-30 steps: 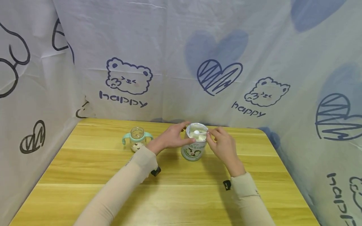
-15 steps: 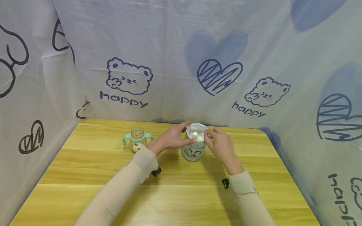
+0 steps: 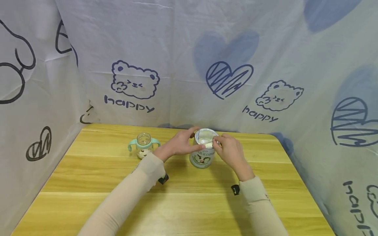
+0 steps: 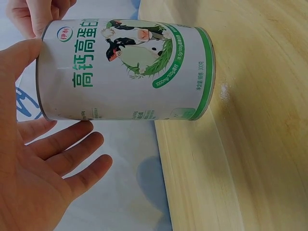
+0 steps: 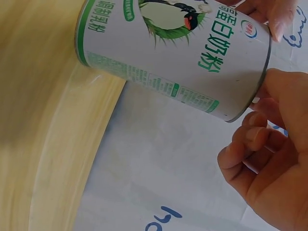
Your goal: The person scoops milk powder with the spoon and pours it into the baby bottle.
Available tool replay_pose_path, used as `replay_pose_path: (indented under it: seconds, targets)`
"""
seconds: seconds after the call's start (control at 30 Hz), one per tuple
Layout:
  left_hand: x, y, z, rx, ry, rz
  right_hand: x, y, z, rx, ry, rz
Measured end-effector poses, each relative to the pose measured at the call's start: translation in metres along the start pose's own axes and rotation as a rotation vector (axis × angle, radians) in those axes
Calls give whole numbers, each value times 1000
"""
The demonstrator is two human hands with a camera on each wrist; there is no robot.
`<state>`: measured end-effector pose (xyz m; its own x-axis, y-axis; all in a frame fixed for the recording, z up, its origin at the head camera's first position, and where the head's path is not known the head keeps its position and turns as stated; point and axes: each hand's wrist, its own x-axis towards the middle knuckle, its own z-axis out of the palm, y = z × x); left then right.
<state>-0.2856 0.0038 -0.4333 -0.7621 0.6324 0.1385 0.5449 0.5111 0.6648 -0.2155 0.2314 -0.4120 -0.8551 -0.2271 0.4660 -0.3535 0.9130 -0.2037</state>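
A white and green milk powder can [image 3: 201, 158] stands uncovered near the table's back edge, pale powder inside. My left hand [image 3: 180, 143] holds it near the top, thumb at the front of the rim and forefinger behind; in the left wrist view the other fingers [image 4: 79, 144] reach out beside the can. At the right side of the rim, my right hand [image 3: 231, 153] pinches the handle of a white scoop, whose bowl is down in the powder and hidden. A bit of the scoop handle [image 5: 256, 100] shows in the right wrist view.
A clear baby bottle [image 3: 143, 151] with mint green handles stands uncapped to the left of the can, something pale in its lower part. A small white powder spill [image 4: 224, 91] lies on the wooden table [image 3: 189, 209]. Printed cloth [image 3: 183, 65] hangs behind and at both sides.
The right hand has shifted slightly left, over the can's rim. The scoop's bowl, seen above the powder earlier, has sunk from sight. The left hand and the can have stayed put.
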Motion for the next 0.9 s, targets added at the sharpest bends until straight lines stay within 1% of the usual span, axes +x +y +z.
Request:
replay_pose_path:
  seconds: [0.17,0.27,0.4,0.67,0.9]
  targets:
    - [0,0,0,0,3,9,2,-2,-3,42,-68,29]
    - [0,0,0,2,4,10,3,-2,-4,61,-93,38]
    - [0,0,0,6,1,8,3,-2,-4,80,-108,36]
    - [-1,0,0,9,-13,-16,4,-3,-4,126,-137,44]
    - [-1,2,0,19,-16,-12,3,-2,-4,177,-150,53]
